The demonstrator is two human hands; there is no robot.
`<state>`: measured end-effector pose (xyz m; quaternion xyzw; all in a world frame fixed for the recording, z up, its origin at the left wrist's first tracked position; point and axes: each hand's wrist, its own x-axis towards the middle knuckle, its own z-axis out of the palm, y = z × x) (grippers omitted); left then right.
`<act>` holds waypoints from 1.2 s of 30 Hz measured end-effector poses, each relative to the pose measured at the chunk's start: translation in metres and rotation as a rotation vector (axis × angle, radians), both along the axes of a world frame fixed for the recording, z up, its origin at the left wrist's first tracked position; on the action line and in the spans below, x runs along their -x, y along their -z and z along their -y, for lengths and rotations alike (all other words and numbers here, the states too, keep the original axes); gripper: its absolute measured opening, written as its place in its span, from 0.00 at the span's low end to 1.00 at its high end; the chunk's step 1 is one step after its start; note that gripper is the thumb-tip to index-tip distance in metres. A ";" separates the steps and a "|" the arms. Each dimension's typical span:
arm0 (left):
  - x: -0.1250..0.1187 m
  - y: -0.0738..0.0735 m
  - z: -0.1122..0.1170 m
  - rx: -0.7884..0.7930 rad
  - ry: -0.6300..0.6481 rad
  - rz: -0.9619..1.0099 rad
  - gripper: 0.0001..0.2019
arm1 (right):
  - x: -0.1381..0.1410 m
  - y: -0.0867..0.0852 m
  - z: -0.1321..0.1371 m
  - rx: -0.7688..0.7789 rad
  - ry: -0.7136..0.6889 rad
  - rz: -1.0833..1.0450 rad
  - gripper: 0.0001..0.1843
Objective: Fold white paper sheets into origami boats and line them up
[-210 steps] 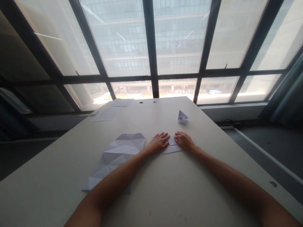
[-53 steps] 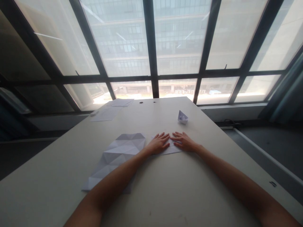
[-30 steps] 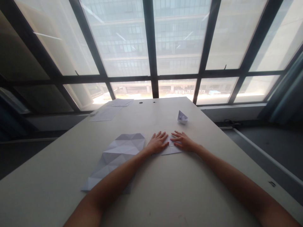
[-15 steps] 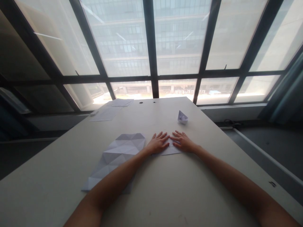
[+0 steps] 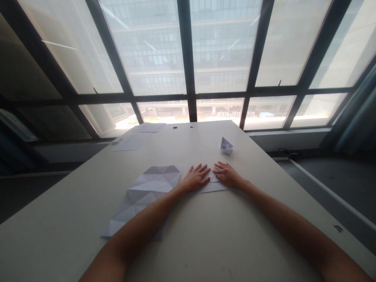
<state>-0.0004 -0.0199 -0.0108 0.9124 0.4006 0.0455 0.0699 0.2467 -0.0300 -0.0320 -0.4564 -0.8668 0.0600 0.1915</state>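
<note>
Under both palms a folded sheet of white paper (image 5: 213, 187) lies flat on the table. My left hand (image 5: 196, 178) rests on its left part, palm down with the fingers spread. On its right part lies my right hand (image 5: 227, 175), also palm down, fingers stretched out and slightly apart. Most of the paper is hidden beneath the hands; its near edge and a small middle patch show. A large creased sheet of paper (image 5: 152, 182) lies to the left, partly covered by my left forearm. Beyond my right hand stands a small folded paper boat (image 5: 226, 145).
Several loose sheets of paper (image 5: 127, 141) lie at the far left of the white table (image 5: 188, 243). Two small dark holes, one a round cable hole (image 5: 175, 127), sit near the far edge. Large windows rise behind the table.
My right hand has slid slightly to the right over the folded paper, widening the gap between the hands. My left hand has stayed in place.
</note>
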 end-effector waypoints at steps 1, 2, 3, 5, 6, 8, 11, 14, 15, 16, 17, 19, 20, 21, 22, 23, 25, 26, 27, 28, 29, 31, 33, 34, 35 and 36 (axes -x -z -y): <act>0.000 0.000 0.000 -0.002 0.000 0.002 0.29 | 0.000 0.000 -0.001 -0.016 -0.001 -0.019 0.18; 0.000 0.000 0.000 -0.003 0.001 0.002 0.29 | 0.000 0.000 -0.001 -0.031 -0.001 -0.040 0.17; 0.000 0.000 0.000 -0.003 0.001 0.001 0.29 | 0.000 0.000 -0.002 -0.044 0.001 -0.059 0.16; 0.000 0.000 0.000 -0.001 0.000 0.000 0.29 | 0.000 -0.001 -0.002 -0.067 0.010 -0.087 0.16; 0.000 0.000 0.000 -0.001 0.000 0.000 0.29 | 0.000 -0.001 -0.003 -0.078 0.016 -0.098 0.15; 0.000 0.000 0.000 -0.001 0.001 0.003 0.29 | 0.000 -0.001 -0.004 -0.102 0.022 -0.115 0.14; 0.000 0.000 0.000 -0.003 0.005 0.000 0.29 | -0.001 0.001 -0.005 -0.135 0.010 -0.142 0.12; 0.001 0.000 0.000 -0.010 0.010 -0.007 0.29 | -0.002 0.005 -0.007 -0.157 -0.004 -0.161 0.11; 0.001 0.000 0.000 -0.012 0.013 -0.008 0.29 | -0.003 0.007 -0.007 -0.160 -0.011 -0.161 0.11; 0.001 0.000 0.000 -0.014 0.015 -0.009 0.28 | -0.003 0.009 -0.008 -0.160 -0.020 -0.160 0.11; 0.001 -0.001 0.000 -0.014 0.015 -0.011 0.28 | -0.004 0.011 -0.008 -0.156 -0.030 -0.157 0.12; 0.001 -0.001 0.001 -0.011 0.012 -0.018 0.28 | -0.004 0.014 -0.008 -0.140 -0.051 -0.153 0.15; 0.001 -0.002 0.001 -0.008 0.010 -0.020 0.28 | -0.004 0.015 -0.008 -0.131 -0.058 -0.149 0.17; 0.001 -0.002 0.001 -0.006 0.008 -0.024 0.29 | -0.004 0.016 -0.008 -0.124 -0.062 -0.145 0.18; 0.000 -0.002 0.001 -0.004 0.006 -0.026 0.29 | -0.004 0.016 -0.008 -0.118 -0.064 -0.140 0.19; 0.000 -0.002 0.001 -0.002 0.002 -0.028 0.29 | -0.004 0.017 -0.008 -0.115 -0.066 -0.134 0.19; -0.001 -0.002 0.001 0.001 -0.012 -0.027 0.30 | -0.004 0.017 -0.007 -0.108 -0.067 -0.124 0.20; -0.001 -0.001 0.000 0.001 -0.023 -0.025 0.30 | -0.004 0.016 -0.007 -0.105 -0.068 -0.121 0.20; -0.001 -0.001 0.000 0.001 -0.034 -0.020 0.31 | -0.004 0.016 -0.007 -0.101 -0.068 -0.119 0.20; -0.002 0.000 0.000 0.001 -0.047 -0.015 0.31 | -0.004 0.015 -0.007 -0.097 -0.069 -0.118 0.20; -0.002 0.001 -0.001 0.002 -0.059 -0.009 0.32 | -0.004 0.015 -0.006 -0.093 -0.069 -0.118 0.20; -0.002 0.002 -0.001 0.004 -0.081 0.002 0.32 | -0.003 0.012 -0.005 -0.087 -0.069 -0.123 0.20; -0.002 0.004 -0.002 0.000 -0.097 0.014 0.32 | -0.002 0.009 -0.003 -0.079 -0.081 -0.125 0.19; -0.002 0.006 -0.002 -0.008 -0.110 0.021 0.32 | -0.001 0.007 -0.002 -0.073 -0.093 -0.120 0.19; -0.002 0.007 -0.003 -0.019 -0.130 0.028 0.31 | -0.001 0.005 -0.001 -0.065 -0.106 -0.113 0.18; -0.002 0.008 -0.004 -0.031 -0.159 0.035 0.31 | 0.000 0.003 0.000 -0.055 -0.119 -0.105 0.18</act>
